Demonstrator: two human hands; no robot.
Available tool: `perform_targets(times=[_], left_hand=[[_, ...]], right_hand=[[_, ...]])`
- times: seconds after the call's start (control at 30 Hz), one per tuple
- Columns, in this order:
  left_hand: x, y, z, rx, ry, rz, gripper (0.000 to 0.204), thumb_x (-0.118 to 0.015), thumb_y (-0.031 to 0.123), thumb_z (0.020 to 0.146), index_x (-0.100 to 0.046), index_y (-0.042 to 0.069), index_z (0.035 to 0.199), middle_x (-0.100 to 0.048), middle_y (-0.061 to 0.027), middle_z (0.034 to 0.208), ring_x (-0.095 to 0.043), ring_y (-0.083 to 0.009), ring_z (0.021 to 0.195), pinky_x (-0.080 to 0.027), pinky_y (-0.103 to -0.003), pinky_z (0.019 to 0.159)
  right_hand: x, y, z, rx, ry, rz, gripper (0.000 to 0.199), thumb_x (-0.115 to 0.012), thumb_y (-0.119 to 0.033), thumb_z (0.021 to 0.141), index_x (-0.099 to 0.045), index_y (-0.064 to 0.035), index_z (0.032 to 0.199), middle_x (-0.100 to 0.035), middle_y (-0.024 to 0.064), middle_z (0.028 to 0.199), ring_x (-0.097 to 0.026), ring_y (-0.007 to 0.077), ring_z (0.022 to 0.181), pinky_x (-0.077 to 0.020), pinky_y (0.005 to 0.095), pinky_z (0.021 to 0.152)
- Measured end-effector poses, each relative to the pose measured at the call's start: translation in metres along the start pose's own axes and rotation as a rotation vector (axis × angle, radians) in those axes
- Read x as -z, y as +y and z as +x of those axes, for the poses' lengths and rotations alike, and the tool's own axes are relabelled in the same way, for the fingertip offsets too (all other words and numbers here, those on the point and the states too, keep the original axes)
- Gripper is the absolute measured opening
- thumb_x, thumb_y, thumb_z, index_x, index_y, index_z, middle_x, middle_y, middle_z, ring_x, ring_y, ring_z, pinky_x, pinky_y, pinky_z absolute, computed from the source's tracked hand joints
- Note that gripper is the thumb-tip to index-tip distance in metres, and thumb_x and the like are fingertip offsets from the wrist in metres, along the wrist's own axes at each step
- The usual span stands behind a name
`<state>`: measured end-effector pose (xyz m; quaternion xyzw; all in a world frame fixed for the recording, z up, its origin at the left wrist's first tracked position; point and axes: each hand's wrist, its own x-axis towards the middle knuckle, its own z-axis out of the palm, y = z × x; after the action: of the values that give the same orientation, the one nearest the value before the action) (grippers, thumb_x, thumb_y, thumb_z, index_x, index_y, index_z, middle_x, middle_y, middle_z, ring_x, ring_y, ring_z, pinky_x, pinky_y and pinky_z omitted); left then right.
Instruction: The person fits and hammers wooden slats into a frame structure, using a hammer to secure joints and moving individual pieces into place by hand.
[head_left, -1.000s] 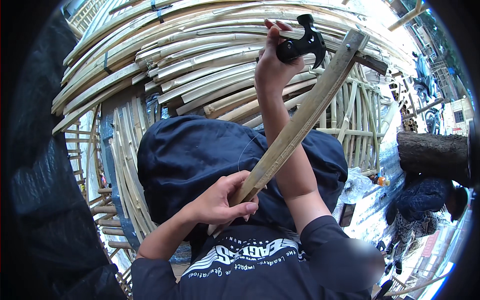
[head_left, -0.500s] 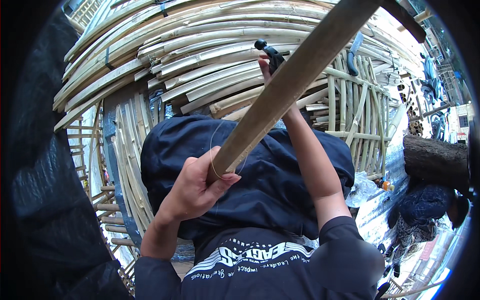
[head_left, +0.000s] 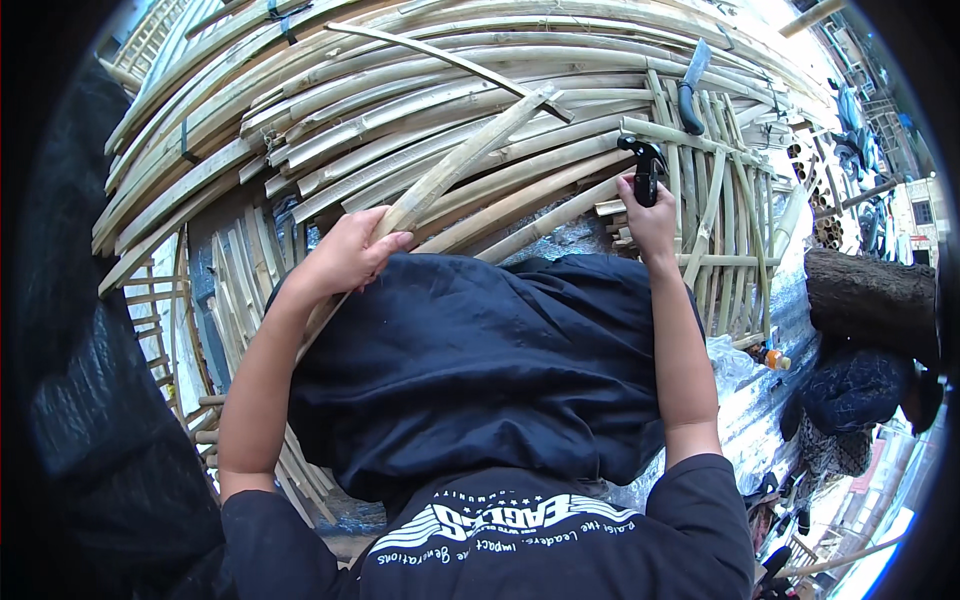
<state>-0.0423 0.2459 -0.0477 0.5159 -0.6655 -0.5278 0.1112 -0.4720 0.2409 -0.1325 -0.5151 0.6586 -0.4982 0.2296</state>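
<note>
My left hand is closed round the near end of a bamboo slat. The slat slopes up and away to the right, and a thin crosspiece meets its far end, like a T. My right hand grips a black hammer, its head upward, in front of a small bamboo frame. Hammer and slat are apart. My fingers hide part of the hammer's handle.
Long split bamboo strips lie stacked ahead, some tied in bundles. A knife with a dark handle rests on the frame. To the right are a thick log, a clear plastic bag and another person.
The slat has swung down and away from close in front of me, its crosspiece now over the stack. My left hand moved left and forward; my right hand moved right with the hammer.
</note>
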Motion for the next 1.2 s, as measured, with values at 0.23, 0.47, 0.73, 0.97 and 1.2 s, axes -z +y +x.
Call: perform_targets(times=[0.23,0.47,0.73,0.97,1.2], left_hand=[[0.046,-0.021,0.058,-0.132,0.091,0.653,0.043,-0.066,0.035,0.098,-0.058,-0.007,0.101,-0.062,-0.0322,0.090,-0.059,-0.0499,0.091,-0.046,-0.053,0.079],[0.041,-0.058,0.096,-0.127,0.146,0.611,0.040,-0.066,0.034,0.097,-0.058,-0.005,0.098,-0.062,-0.0304,0.084,-0.059,-0.0492,0.085,-0.046,-0.052,0.076],[0.029,-0.078,0.105,-0.047,0.237,0.773,0.045,-0.060,0.042,0.099,-0.056,0.002,0.118,-0.068,-0.0280,0.100,-0.064,-0.0466,0.100,-0.050,-0.053,0.088],[0.007,-0.078,0.114,-0.112,0.356,1.019,0.039,-0.058,0.042,0.100,-0.054,0.004,0.110,-0.072,-0.0210,0.084,-0.071,-0.0415,0.082,-0.057,-0.051,0.072],[0.001,-0.089,0.128,-0.119,0.419,0.993,0.040,-0.057,0.042,0.101,-0.052,0.003,0.111,-0.071,-0.0206,0.077,-0.072,-0.0402,0.076,-0.058,-0.050,0.066]], right_hand=[[-0.013,-0.008,-0.013,-0.076,-0.110,-0.008,0.018,-0.079,-0.020,0.090,-0.075,-0.0029,0.090,-0.060,-0.0061,0.068,-0.050,0.0027,0.063,-0.0406,0.0235,0.057],[-0.018,-0.007,-0.017,-0.121,-0.205,-0.052,0.022,-0.079,-0.023,0.089,-0.075,-0.0011,0.092,-0.064,-0.0019,0.069,-0.056,0.0052,0.066,-0.0456,0.0249,0.061],[-0.049,-0.007,0.007,0.010,-0.231,-0.183,0.044,-0.073,-0.019,0.090,-0.056,-0.0006,0.126,-0.069,0.0079,0.086,-0.065,0.0153,0.075,-0.0528,0.0333,0.070],[-0.103,-0.038,0.024,0.123,-0.186,-0.234,0.036,-0.061,-0.015,0.098,-0.052,0.0010,0.130,-0.070,0.0239,0.083,-0.071,0.0412,0.080,-0.0530,0.0475,0.072],[-0.121,-0.023,0.016,0.206,-0.151,-0.331,0.035,-0.057,-0.020,0.103,-0.052,-0.0005,0.132,-0.070,0.0272,0.094,-0.069,0.0468,0.089,-0.0511,0.0513,0.073]])
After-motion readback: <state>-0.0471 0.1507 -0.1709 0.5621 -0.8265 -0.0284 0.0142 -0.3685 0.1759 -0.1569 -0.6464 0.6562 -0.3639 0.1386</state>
